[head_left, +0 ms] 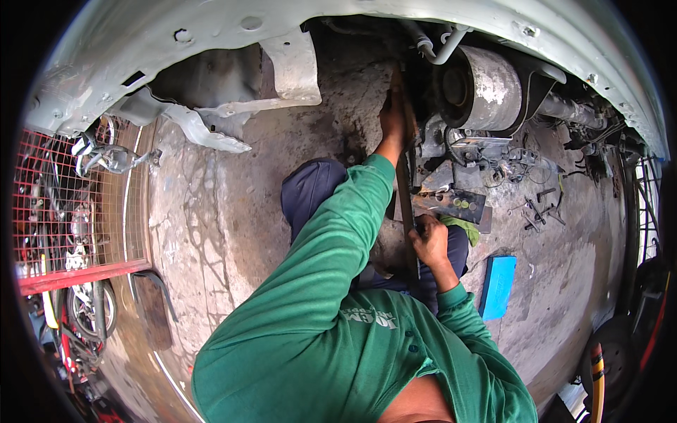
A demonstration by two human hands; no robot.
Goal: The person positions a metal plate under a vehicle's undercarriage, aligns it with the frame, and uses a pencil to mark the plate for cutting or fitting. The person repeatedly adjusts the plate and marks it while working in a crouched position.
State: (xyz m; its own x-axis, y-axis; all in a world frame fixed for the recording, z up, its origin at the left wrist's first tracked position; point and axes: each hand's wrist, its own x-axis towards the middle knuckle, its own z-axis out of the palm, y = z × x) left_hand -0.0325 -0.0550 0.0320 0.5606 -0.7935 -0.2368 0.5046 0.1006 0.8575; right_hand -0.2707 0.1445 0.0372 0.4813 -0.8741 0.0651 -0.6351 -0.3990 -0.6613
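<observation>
Ahead, a pale vehicle body panel [395, 8] arcs from side to side, its edge bounding the far end of the working space. Beneath it, the concrete floor [204, 190] spreads widest on the left, between the left sleeve [303, 264] and a red-framed mesh fence [92, 273]; on the right, room narrows where a black-and-silver drum [486, 88] and loose metal parts crowd the far side. The concrete is grey, cracked and darkly stained. Between the person's bent knees, a long metal bar [404, 187] points away from the body. The left hand [393, 120] is on its far part, though I cannot tell how tightly the fingers close there; the right hand [430, 243] is curled around its near part. Just right of the bar lies a dark plate with holes [451, 204]. A blue block [498, 287] sits nearer, beside the right sleeve, and small hand tools [539, 213] lie scattered beyond it.
</observation>
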